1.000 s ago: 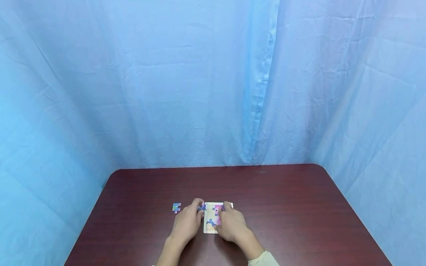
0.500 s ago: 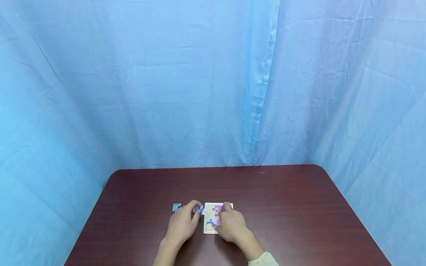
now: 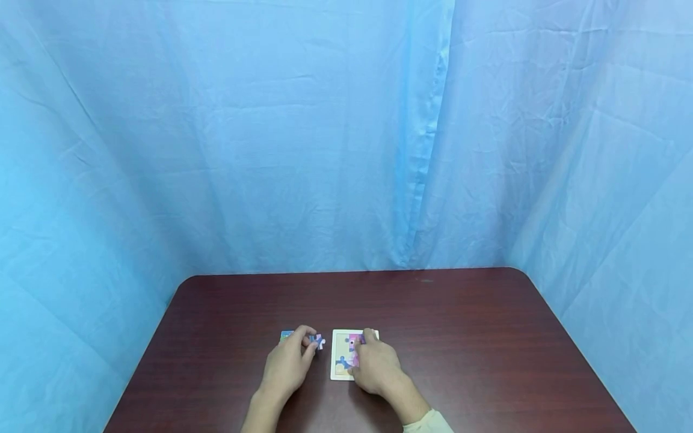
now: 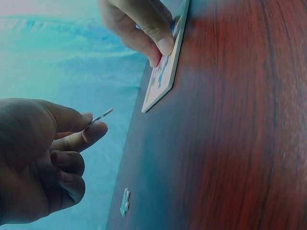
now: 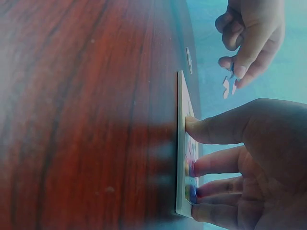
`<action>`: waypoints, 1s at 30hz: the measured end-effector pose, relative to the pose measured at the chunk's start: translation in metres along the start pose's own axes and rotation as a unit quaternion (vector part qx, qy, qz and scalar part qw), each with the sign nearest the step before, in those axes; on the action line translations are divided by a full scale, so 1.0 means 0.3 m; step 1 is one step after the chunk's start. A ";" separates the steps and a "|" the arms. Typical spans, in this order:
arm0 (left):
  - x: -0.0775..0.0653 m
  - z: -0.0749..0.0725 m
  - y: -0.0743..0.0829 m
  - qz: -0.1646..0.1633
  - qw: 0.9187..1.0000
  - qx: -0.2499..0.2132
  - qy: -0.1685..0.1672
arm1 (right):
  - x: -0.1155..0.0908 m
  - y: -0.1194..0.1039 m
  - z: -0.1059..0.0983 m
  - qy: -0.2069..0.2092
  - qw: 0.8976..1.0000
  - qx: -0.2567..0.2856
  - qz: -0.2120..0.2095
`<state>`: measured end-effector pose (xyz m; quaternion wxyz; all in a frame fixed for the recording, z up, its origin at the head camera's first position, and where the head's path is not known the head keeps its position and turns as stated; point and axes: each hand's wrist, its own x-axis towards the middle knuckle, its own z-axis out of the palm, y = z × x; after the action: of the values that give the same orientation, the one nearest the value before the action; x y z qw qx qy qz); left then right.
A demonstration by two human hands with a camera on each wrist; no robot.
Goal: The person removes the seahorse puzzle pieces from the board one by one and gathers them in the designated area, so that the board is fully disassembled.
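Between thumb and index finger, my left hand (image 3: 286,364) pinches a jigsaw puzzle piece (image 3: 319,341), blue and pink, left of the puzzle frame. The left wrist view shows this piece edge-on and raised off the table, the other fingers curled in. A shallow puzzle frame (image 3: 341,378) with a pale border lies flat, several pieces fitted inside and bare backing at its left part. My right hand (image 3: 379,364) rests its thumb and fingertips on the frame's right part, covering much of it. In the right wrist view the fingers (image 5: 218,163) press down on the picture.
Another loose puzzle piece (image 3: 285,334), blue and green, lies on the table beyond the left hand, partly hidden by it. The dark red wooden table (image 3: 460,337) has rounded far corners. Light blue curtains (image 3: 303,150) hang behind it and along both sides.
My left hand has moved left, away from the frame, carrying the pinched puzzle piece with it. It now covers part of the loose piece. The right hand and the frame hold their place.
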<state>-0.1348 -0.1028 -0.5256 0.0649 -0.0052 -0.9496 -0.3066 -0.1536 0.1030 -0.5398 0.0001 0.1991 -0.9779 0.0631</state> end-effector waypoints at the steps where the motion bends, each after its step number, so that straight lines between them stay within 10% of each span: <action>1: -0.001 -0.002 -0.002 -0.002 1.000 -0.002 -0.001 | 0.000 0.000 -0.001 0.000 1.000 0.001 0.000; 30: -0.010 -0.066 -0.089 -0.056 0.998 -0.035 -0.014 | -0.004 0.002 -0.002 0.004 1.000 0.018 0.000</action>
<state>-0.1308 -0.1360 -0.5257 0.0340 0.0415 -0.9380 -0.3425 -0.1528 0.1042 -0.5393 0.0006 0.1987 -0.9767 0.0816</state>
